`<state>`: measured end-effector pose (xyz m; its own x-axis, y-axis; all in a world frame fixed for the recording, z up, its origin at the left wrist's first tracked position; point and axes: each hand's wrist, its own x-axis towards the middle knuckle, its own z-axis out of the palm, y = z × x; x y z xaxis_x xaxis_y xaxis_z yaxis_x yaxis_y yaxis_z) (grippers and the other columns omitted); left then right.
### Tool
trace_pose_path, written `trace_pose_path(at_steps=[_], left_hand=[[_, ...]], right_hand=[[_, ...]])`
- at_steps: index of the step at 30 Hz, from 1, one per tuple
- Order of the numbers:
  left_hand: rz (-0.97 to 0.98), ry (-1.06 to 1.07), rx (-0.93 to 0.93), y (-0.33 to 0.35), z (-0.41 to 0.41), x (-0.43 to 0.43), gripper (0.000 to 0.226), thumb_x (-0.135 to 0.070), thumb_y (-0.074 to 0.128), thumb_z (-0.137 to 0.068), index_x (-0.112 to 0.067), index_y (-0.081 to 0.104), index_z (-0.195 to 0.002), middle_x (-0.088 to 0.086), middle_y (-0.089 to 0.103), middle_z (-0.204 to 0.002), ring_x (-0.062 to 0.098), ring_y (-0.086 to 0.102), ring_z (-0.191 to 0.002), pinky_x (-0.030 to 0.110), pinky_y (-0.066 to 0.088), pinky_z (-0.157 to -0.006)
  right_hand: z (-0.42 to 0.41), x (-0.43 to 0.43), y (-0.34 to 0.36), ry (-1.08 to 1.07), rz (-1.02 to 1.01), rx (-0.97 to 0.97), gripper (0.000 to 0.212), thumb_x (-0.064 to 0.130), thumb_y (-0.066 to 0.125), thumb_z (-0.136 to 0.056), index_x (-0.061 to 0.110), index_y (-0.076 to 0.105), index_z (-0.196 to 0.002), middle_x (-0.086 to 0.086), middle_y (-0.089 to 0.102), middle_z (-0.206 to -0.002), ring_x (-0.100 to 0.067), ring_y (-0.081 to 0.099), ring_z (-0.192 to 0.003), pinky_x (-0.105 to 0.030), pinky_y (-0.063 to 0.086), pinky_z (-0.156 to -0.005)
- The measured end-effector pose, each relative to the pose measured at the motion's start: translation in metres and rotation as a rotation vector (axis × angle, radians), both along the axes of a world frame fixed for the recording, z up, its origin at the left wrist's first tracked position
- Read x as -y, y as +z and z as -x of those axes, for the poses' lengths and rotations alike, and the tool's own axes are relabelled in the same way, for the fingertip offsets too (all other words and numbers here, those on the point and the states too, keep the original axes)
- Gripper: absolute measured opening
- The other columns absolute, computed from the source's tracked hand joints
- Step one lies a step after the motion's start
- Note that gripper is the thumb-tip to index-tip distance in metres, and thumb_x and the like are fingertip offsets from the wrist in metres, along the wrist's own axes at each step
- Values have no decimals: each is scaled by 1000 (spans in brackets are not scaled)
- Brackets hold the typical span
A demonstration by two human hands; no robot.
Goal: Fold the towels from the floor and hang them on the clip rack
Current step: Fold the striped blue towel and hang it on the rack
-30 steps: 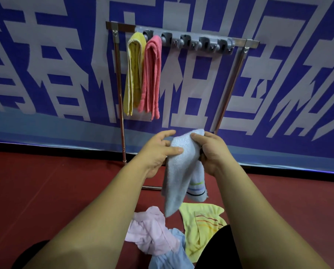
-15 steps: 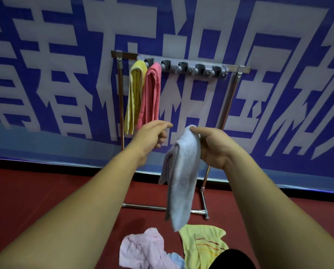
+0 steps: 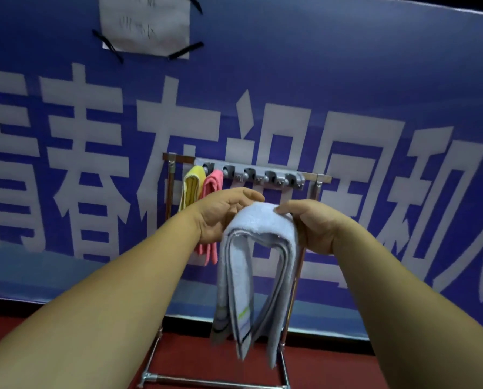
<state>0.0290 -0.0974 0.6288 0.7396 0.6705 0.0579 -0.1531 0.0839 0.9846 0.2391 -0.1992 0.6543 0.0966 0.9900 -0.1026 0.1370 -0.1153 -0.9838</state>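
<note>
- Light blue folded terry towel (image 3: 260, 228) is held up in front of the metal clip rack with grey clips (image 3: 262, 175), just below its clip bar; it is draped in an arch, both ends hanging toward the rack's base rail.
- Left hand (image 3: 223, 214) grips the left side of the towel's top fold, fingers curled over the top.
- Right hand (image 3: 313, 228) pinches the right side of the fold, thumb on top; the other fingers are hidden behind the cloth.
- Yellow folded towel (image 3: 191, 188) hangs from the rack's leftmost clip.
- Pink folded towel (image 3: 213, 181) hangs in the next clip, partly behind the left hand.
- Other clips hold nothing.
- Blue banner with large white characters (image 3: 375, 80) is behind the rack, with a taped white paper sheet (image 3: 145, 23) high above it.
- Red floor (image 3: 201, 357) is under the rack.
</note>
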Motion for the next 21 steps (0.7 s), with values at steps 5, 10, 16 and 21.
trace_pose_path(at_steps=[5,10,16,21], left_hand=[[-81,40,-42,8,-11,1,27,-7,63,-99,-2,70,-125,14,72,-103,20,69,-79,31,60,-69],[-155,55,-204,5,-20,-33,29,-14,65,-98,0,69,-124,15,67,-112,30,58,-101,43,52,-93],[-148,20,-197,9,-39,-101,30,-6,53,-91,-12,74,-112,15,65,-111,28,61,-102,43,51,-95],[-439,298,-425,31,-63,-161,7,-12,55,-77,-14,59,-83,6,50,-83,26,43,-82,40,38,-70]], right_hand=[[-10,-15,4,-30,-45,-38,39,21,69,-93,-5,68,-122,-24,77,-104,-33,73,-84,-47,60,-88],[-16,-55,6,19,-62,-30,38,20,69,-95,-6,68,-122,-25,78,-104,-33,74,-85,-46,63,-85],[-28,-128,23,31,-71,112,31,18,70,-94,-3,71,-118,-22,80,-99,-35,77,-85,-44,63,-81],[-44,-199,27,-43,-113,270,20,16,72,-93,5,73,-110,-18,81,-98,-39,77,-100,-54,62,-95]])
